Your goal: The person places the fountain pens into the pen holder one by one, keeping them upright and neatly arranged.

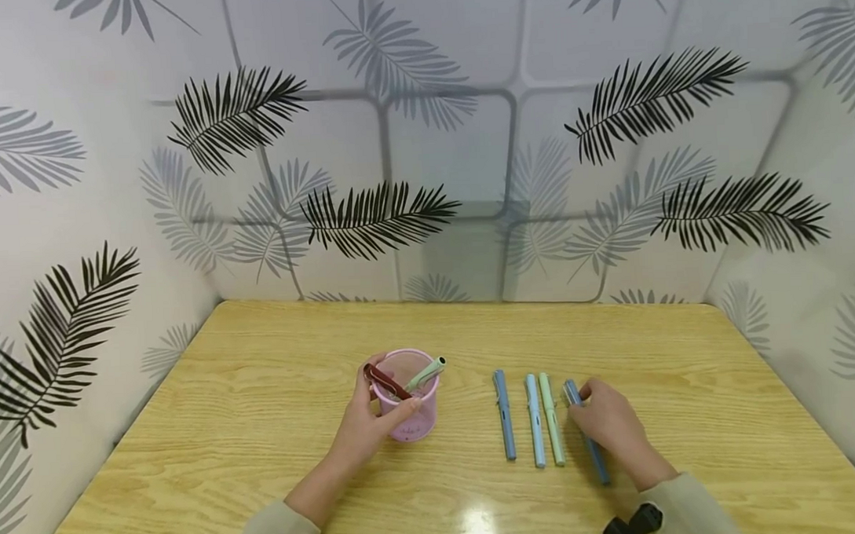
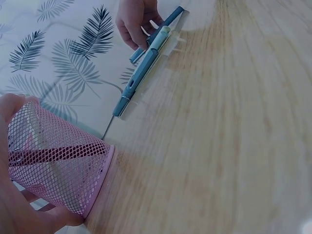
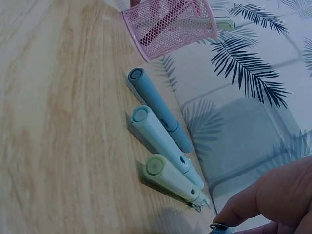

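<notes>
My left hand [image 1: 362, 430] grips a pink mesh pen cup [image 1: 417, 424] from its left side, the thumb across the near side. Inside the cup lean a dark red pen [image 1: 389, 383] and a pale green pen [image 1: 426, 373]. At the right, my right hand [image 1: 612, 422] pinches a dark blue pen [image 1: 597, 459] near its clip end; whether that pen is lifted I cannot tell. Between the hands lie a blue pen [image 1: 505, 417], a light blue pen [image 1: 535, 424] and a light green pen [image 1: 552, 424]. In the right wrist view, only the held pen's clip end shows.
The wooden table [image 1: 261, 367] ends at the back against a leaf-patterned wall covering [image 1: 445, 164], which continues along both sides. A glare spot [image 1: 479, 524] shines near the front edge. Dark wrist cameras [image 1: 633, 525] sit at the sleeves.
</notes>
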A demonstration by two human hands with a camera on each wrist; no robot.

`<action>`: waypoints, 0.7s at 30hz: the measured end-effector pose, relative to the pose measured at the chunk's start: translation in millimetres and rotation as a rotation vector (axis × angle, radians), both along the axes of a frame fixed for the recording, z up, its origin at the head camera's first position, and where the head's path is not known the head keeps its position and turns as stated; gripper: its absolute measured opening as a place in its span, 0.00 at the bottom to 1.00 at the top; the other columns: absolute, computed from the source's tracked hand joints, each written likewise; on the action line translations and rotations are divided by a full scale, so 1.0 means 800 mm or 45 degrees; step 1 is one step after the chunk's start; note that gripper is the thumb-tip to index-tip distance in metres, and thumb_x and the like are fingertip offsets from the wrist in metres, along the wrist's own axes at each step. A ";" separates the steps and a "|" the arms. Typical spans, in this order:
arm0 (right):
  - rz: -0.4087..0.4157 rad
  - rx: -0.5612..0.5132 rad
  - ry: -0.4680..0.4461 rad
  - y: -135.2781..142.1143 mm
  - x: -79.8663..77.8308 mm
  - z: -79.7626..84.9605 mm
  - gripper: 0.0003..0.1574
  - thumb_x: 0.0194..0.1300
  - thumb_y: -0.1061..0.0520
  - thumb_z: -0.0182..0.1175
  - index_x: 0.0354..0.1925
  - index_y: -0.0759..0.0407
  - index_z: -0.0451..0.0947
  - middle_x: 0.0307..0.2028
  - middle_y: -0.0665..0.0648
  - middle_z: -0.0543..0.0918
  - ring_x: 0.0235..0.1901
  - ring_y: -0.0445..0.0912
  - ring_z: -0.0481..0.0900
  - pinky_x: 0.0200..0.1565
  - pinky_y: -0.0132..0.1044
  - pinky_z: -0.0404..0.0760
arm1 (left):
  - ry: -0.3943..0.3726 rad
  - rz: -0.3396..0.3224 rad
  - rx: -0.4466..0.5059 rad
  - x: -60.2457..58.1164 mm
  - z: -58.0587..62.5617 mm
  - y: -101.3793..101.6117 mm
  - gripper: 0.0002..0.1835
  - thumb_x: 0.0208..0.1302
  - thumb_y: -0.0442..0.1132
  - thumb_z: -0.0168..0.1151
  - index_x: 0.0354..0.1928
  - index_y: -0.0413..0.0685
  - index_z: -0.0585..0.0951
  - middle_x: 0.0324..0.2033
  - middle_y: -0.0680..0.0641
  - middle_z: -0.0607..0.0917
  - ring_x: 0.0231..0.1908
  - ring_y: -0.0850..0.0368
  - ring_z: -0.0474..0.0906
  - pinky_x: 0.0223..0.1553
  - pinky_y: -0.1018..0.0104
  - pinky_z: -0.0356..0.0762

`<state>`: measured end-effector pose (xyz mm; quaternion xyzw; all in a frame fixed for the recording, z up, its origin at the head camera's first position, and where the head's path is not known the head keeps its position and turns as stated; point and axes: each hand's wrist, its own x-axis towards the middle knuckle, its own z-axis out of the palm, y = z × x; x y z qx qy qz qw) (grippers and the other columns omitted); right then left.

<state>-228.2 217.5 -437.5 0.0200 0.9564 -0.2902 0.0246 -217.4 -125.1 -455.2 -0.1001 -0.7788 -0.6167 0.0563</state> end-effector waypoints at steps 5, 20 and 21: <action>0.007 -0.035 0.003 0.000 0.003 0.005 0.21 0.59 0.59 0.53 0.46 0.75 0.68 0.23 0.57 0.74 0.19 0.47 0.68 0.21 0.38 0.68 | -0.011 -0.011 0.009 0.004 0.008 0.001 0.42 0.54 0.43 0.69 0.68 0.55 0.56 0.59 0.40 0.69 0.52 0.44 0.68 0.50 0.46 0.69; 0.006 -0.060 0.046 0.002 0.004 0.018 0.21 0.63 0.59 0.52 0.50 0.73 0.68 0.38 0.70 0.78 0.26 0.49 0.76 0.24 0.41 0.75 | 0.002 0.002 0.000 0.001 0.000 0.001 0.43 0.54 0.45 0.69 0.68 0.57 0.56 0.59 0.42 0.69 0.52 0.45 0.69 0.49 0.48 0.70; 0.010 -0.055 0.054 0.001 0.004 0.020 0.21 0.63 0.59 0.52 0.49 0.73 0.68 0.38 0.70 0.78 0.26 0.49 0.77 0.24 0.41 0.75 | -0.001 0.004 -0.003 0.001 0.000 0.001 0.43 0.54 0.46 0.69 0.68 0.58 0.56 0.59 0.42 0.69 0.53 0.45 0.68 0.49 0.49 0.70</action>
